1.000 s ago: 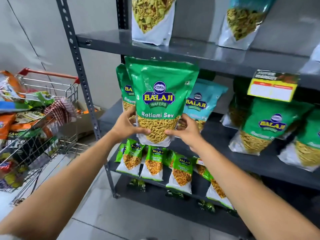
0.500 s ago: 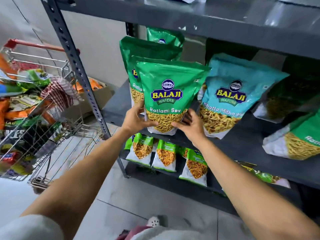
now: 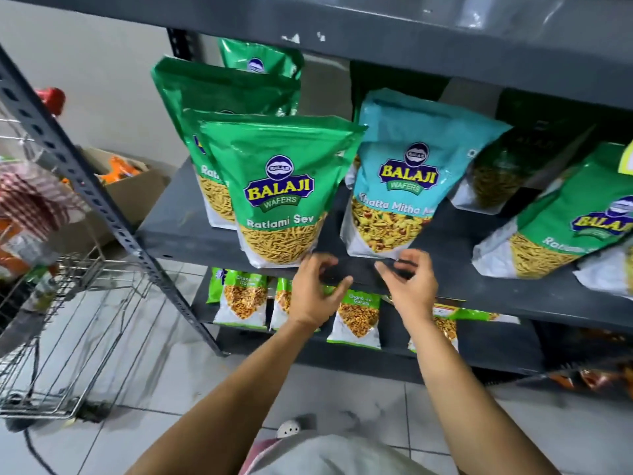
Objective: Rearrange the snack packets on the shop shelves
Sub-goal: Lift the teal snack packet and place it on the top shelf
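You have let go of the green Ratlami Sev foil pouch point(image 3: 281, 197); it now stands on the grey metal shelf point(image 3: 178, 228) before its twins. Your left hand point(image 3: 313, 293) and right hand point(image 3: 407, 286) have dropped below it, fingers loose and empty.
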